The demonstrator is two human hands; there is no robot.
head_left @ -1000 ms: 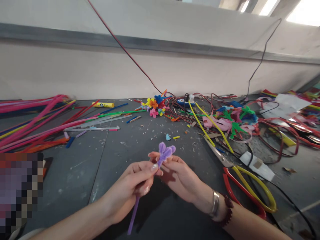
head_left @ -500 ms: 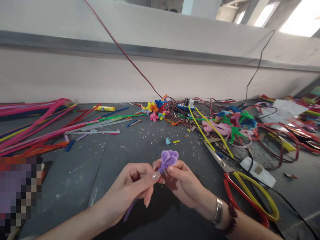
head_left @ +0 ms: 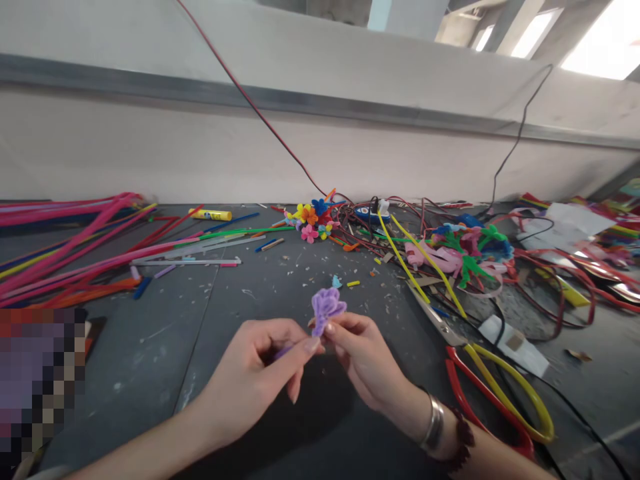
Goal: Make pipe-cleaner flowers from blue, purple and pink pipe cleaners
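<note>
We can read no words here; the yellow glue stick [head_left: 210, 215] shows markings too small for us.

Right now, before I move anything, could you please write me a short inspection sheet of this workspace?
Surface: grey work surface, dotted with small scraps.
Job's things: purple pipe-cleaner flower.
Clutter: pink pipe cleaners, yellow glue stick, small pipe-cleaner flowers, scissors.
Hands: left hand grips the flower's stem; right hand pinches its head.
Cables: red cable runs down the wall to tangled wires.
Surroundings: pale wall with a metal rail.
</note>
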